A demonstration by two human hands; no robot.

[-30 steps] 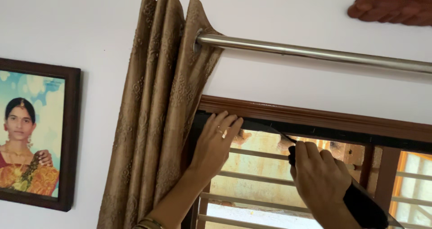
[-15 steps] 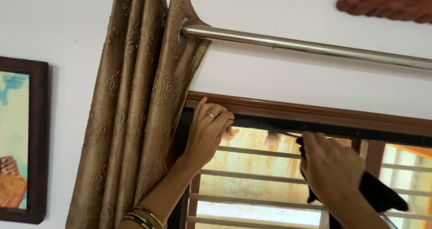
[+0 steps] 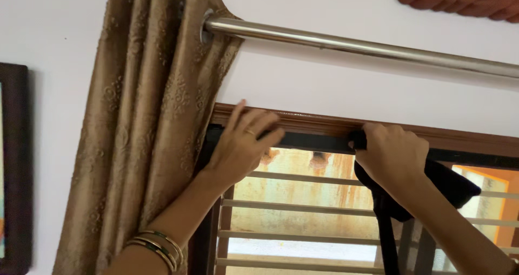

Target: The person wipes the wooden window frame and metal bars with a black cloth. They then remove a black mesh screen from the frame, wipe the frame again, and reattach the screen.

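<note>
curtain left of window frame, rod above, picture frame far left

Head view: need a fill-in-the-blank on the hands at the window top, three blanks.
1. The left hand presses flat on the black strip under the brown wooden window ____.
2. The right hand grips a ____ cloth.
3. The brown patterned curtain hangs from a shiny ____ rod.

Missing words: frame; black; metal

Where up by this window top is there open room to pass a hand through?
Open: the white wall between the curtain rod and the window frame. Crowded: the frame's underside, where the left hand, the right hand, black cloth and the curtain meet.
</note>
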